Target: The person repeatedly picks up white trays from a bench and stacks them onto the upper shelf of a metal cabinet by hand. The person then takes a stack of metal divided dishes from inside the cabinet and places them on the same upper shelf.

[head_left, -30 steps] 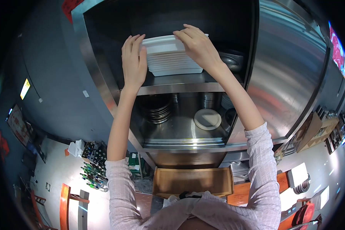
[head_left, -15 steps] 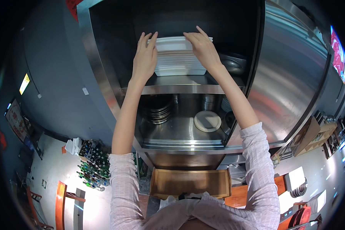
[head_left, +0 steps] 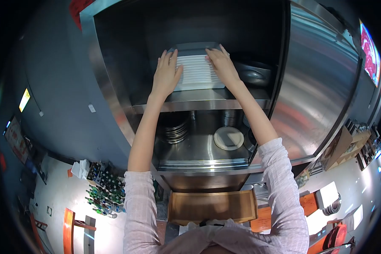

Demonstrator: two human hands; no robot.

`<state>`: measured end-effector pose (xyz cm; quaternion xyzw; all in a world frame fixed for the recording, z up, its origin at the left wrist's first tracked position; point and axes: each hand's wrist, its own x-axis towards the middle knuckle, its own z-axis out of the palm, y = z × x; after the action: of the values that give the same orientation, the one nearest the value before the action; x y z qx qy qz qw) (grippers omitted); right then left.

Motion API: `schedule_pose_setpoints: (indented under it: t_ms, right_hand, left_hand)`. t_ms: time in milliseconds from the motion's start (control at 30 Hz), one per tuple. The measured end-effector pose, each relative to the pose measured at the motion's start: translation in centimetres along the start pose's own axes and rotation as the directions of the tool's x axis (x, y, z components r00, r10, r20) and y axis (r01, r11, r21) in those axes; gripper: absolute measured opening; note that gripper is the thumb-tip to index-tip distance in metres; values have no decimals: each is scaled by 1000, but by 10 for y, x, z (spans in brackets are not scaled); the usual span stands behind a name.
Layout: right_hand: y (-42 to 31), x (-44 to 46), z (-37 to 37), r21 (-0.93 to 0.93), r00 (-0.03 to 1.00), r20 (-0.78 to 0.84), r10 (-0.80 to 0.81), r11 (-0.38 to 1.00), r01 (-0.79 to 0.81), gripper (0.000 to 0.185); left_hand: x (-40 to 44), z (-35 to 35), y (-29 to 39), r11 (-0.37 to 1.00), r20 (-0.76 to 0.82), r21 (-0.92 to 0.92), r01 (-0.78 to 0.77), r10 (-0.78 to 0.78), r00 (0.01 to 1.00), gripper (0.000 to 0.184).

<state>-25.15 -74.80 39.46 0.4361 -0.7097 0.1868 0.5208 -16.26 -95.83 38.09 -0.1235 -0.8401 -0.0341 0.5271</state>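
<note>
On the upper shelf of a steel cabinet stands a stack of white rectangular dishes (head_left: 197,73). My left hand (head_left: 167,76) lies against the stack's left side, its fingers apart and reaching up to the top edge. At the right side is my right hand (head_left: 222,66), fingers spread over the upper corner of the stack. Neither hand is closed around a dish. A grey surface (head_left: 197,48) shows at the top of the stack, behind my fingertips.
A dark metal container (head_left: 254,74) sits right of the stack. The shelf below holds stacked dark plates (head_left: 175,132) and a round pale plate (head_left: 228,138). A wooden tray (head_left: 213,205) is lower down, and green bottles (head_left: 106,190) stand on the floor at left.
Both hands have moved down slightly in view along with the cabinet and stack. The white top surface of the stack now looks grey and shaded. My left hand has also shifted right since the first frame.
</note>
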Motion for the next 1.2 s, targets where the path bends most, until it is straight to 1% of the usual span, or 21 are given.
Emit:
schedule_pose_setpoints:
  t_ms: [33, 67, 133, 233, 400, 500, 533, 567, 600, 667, 700, 767, 900, 933, 967, 1000, 1033, 1067, 1133, 1167, 1200]
  right_hand:
    - [0, -1, 2, -29, 997, -66, -29, 999, 28, 31]
    - [0, -3, 3, -34, 998, -61, -19, 999, 17, 31]
    - [-1, -3, 3, -71, 994, -95, -59, 996, 53, 32]
    - [-3, -5, 4, -88, 994, -95, -45, 995, 37, 32]
    - [-9, -9, 4, -180, 994, -107, -33, 984, 13, 36]
    - [-16, -20, -3, -243, 995, -85, -45, 970, 23, 40]
    - [-15, -25, -5, -239, 997, -75, -14, 971, -4, 44]
    - [-15, -30, -7, -235, 998, -64, 17, 971, -32, 49]
    - [-16, -37, -7, -239, 998, -61, 15, 971, -29, 49]
    - [-19, -48, -7, -54, 973, -103, 208, 975, -214, 60]
    - [-22, -50, -9, -54, 974, -100, 204, 976, -210, 60]
    - [-25, -52, -15, 24, 956, 9, 293, 956, -293, 67]
    - [-27, -56, -27, 86, 949, 4, 315, 945, -314, 66]
    - [-28, -58, -29, 114, 939, 0, 344, 933, -341, 66]
    - [-28, -60, -32, 143, 928, -3, 373, 919, -368, 65]
    - [-31, -62, -37, 135, 926, -2, 377, 918, -373, 65]
    - [-35, -65, -44, 180, 932, -10, 362, 917, -355, 63]
    - [-39, -68, -51, 223, 937, -18, 350, 915, -337, 61]
    - [-42, -78, -58, 213, 933, -15, 360, 913, -349, 61]
    - [-42, -83, -62, 200, 937, -22, 348, 920, -337, 61]
    - [-42, -89, -67, 194, 934, -14, 358, 917, -349, 61]
  left_hand:
    - [0, 3, 0, 999, -38, 32, -9, 10, 999, 55]
    - [-1, 6, -2, 1000, -30, 24, -13, 14, 999, 55]
    - [-2, 6, -1, 999, -40, 52, -10, 12, 999, 59]
    - [-3, 5, -1, 999, -25, 33, -10, 11, 1000, 59]
    - [-9, 0, -2, 1000, -10, 28, -10, 10, 1000, 60]
    - [-15, -5, -4, 998, 12, 55, -32, 31, 999, 65]
    - [-19, -8, -3, 990, 34, -98, 105, -102, 994, 70]
    - [-20, -10, -2, 940, 76, -244, 240, -228, 971, 75]
    - [-22, -6, -8, 938, 75, -248, 241, -230, 970, 75]
    - [-24, 0, -22, 884, 203, -335, 327, -271, 941, 82]
    - [-23, 0, -24, 882, 200, -336, 330, -275, 940, 82]
    - [-21, 0, -27, 789, 353, -445, 424, -280, 893, 81]
    - [-19, 4, -19, 759, 372, -444, 477, -328, 868, 79]
    - [-21, 6, -12, 860, 184, -342, 379, -334, 924, 77]
    - [-23, 9, -4, 933, -6, -210, 294, -302, 953, 76]
    - [-21, 3, 17, 957, -189, -179, 231, -263, 946, 67]
    - [-18, -3, 35, 956, -183, -187, 228, -262, 948, 67]
    - [-15, -8, 51, 945, -225, -289, 153, -223, 948, 62]
    - [-10, -4, 83, 894, -290, -448, 18, -165, 943, 48]
    - [-9, 0, 98, 886, -281, -463, 16, -164, 946, 48]
    - [-7, 2, 112, 840, -246, -541, -35, -118, 962, 46]
